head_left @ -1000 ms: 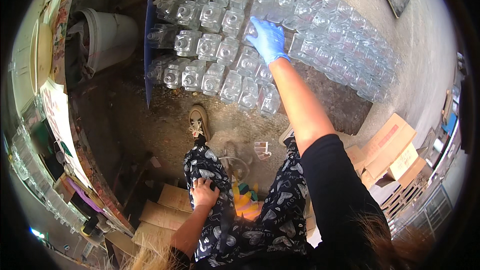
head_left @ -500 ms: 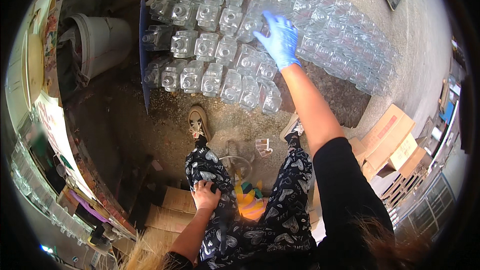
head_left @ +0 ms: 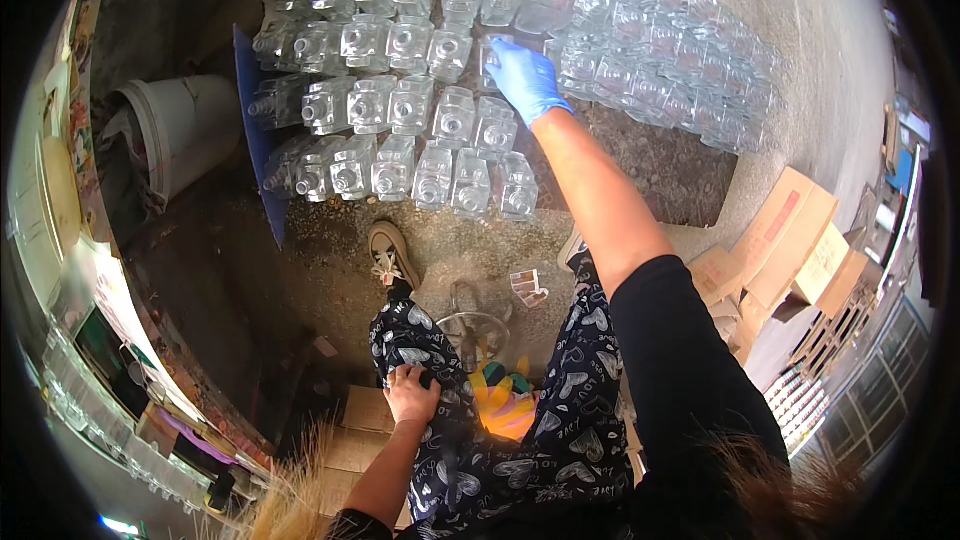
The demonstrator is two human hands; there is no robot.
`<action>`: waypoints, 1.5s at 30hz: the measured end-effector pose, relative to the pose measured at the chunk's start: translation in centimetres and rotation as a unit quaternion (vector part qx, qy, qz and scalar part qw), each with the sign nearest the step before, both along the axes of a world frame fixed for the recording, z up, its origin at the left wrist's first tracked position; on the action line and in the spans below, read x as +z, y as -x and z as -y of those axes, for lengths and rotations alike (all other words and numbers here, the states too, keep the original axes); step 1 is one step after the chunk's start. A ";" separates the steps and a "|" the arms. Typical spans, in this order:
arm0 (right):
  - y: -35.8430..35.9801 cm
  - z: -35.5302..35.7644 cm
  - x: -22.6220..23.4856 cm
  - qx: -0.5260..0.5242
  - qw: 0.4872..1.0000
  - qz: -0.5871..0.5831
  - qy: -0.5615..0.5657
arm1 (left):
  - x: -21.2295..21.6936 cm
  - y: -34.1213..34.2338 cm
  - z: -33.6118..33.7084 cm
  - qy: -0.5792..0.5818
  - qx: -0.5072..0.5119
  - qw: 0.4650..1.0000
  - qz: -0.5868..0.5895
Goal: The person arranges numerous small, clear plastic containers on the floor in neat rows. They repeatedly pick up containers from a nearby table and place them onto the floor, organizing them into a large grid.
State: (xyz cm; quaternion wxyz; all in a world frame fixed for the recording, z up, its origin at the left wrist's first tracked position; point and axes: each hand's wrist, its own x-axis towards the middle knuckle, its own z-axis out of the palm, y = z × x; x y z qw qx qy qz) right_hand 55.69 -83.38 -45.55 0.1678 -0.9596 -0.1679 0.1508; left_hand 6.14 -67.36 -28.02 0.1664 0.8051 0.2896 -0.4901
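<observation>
Between 2 blocks of clear bottles point(head_left: 372, 105), beside dark floor point(head_left: 665, 165), the gloved right hand point(head_left: 525, 78) curls its fingers, their grip impossible to tell; the left hand point(head_left: 411, 397) rests thigh-top, fingers loosely apart.

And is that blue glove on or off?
On: the blue glove covers the right hand, and the bare forearm shows just below it.

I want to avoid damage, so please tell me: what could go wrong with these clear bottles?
The gloved right hand is among closely set clear bottles, so it might knock one against its neighbours. The left shoe is near the front row; a small step forward could perhaps bump it.
</observation>
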 end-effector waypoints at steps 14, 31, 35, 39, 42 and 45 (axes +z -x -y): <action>4.2 7.7 3.4 -0.175 0.949 0.162 -0.204 | -0.5 0.2 1.3 -0.022 -0.044 0.999 0.021; 1.1 24.0 -0.2 -0.295 0.954 0.028 -0.041 | -1.4 -1.6 3.9 -0.036 -0.135 0.990 -0.015; 1.7 24.1 1.2 -0.225 0.956 0.148 -0.118 | -0.7 -2.8 4.7 -0.038 -0.128 0.991 -0.019; 5.7 21.6 5.1 -0.248 0.964 0.073 -0.057 | -0.4 -2.4 4.6 -0.042 -0.094 0.994 -0.031; 13.3 17.8 8.5 -0.168 0.980 0.034 -0.106 | 0.8 0.6 2.0 -0.029 -0.029 0.999 0.010; 20.7 14.3 11.6 -0.100 0.984 -0.086 -0.122 | 1.8 4.0 -1.3 -0.023 0.089 0.990 0.105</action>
